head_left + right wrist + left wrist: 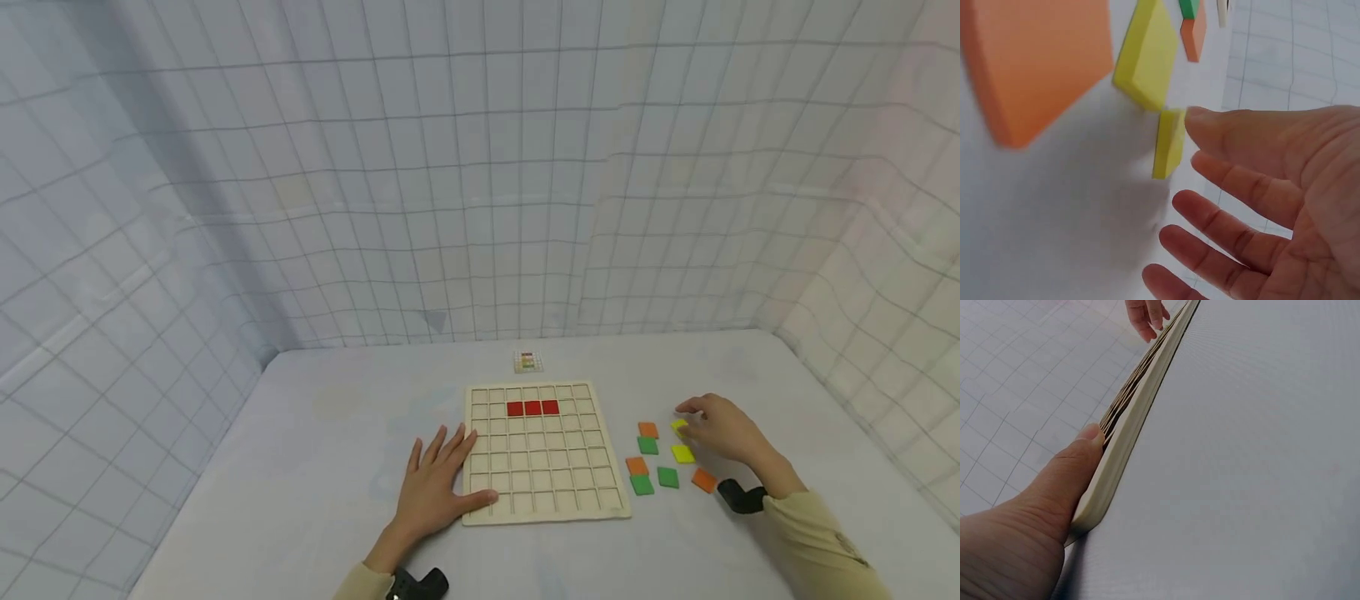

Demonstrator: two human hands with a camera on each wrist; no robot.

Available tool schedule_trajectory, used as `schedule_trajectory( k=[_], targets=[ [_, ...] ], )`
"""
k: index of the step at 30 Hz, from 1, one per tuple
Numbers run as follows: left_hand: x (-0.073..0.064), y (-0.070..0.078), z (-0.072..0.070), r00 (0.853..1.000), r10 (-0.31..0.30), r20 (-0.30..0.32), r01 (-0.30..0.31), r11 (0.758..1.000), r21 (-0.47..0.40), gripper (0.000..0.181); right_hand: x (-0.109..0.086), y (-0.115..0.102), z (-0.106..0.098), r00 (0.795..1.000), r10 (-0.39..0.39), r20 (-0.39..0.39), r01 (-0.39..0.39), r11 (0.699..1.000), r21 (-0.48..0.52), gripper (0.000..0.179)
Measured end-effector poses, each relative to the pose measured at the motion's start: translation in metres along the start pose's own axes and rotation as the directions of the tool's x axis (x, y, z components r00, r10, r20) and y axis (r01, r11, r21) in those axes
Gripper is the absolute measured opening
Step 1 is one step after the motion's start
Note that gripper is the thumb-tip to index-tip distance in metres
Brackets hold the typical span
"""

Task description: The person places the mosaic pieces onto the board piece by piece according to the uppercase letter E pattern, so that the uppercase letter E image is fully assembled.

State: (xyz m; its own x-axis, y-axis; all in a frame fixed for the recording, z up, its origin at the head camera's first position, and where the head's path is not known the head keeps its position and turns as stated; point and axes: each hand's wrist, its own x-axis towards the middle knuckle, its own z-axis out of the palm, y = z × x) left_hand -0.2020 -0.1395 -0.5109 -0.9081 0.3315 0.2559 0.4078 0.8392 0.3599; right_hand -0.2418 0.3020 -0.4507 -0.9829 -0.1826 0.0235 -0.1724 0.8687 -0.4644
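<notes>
A cream grid board lies flat on the table, with three red tiles side by side in its second row from the far edge. My left hand rests at the board's left edge, fingers spread; its thumb lies over the rim. To the right of the board, my right hand hovers at the farther yellow tile. The thumb tip is close to that tile; whether it touches cannot be told. Fingers are loosely bent and apart. A second yellow tile lies nearer.
Several green tiles and orange tiles lie scattered between the board and my right hand. A small card with a coloured grid pattern sits beyond the board. White grid-patterned cloth hangs behind the table and along both sides.
</notes>
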Motion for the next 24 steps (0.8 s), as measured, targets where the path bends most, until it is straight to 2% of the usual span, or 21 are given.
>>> schedule_trajectory(
  k=[3,11,24],
  targets=[
    [-0.0008,0.0006,-0.0004,1.000,0.009,0.006,-0.009,1.000,-0.012,0.095,-0.0016,0.0056,-0.0015,0.999,0.026,0.040,-0.026,1.000,0.002,0.030],
    [-0.0012,-0.0004,-0.0012,1.000,0.027,-0.009,-0.027,1.000,-0.011,0.096,-0.0039,0.0076,-0.0013,0.998,-0.051,0.044,0.053,0.998,-0.023,0.027],
    [-0.0014,0.0005,-0.0023,1.000,0.022,-0.007,-0.022,1.000,-0.018,0.095,-0.0006,0.0091,0.0004,0.999,-0.014,0.045,0.014,1.000,-0.009,0.020]
  ],
)
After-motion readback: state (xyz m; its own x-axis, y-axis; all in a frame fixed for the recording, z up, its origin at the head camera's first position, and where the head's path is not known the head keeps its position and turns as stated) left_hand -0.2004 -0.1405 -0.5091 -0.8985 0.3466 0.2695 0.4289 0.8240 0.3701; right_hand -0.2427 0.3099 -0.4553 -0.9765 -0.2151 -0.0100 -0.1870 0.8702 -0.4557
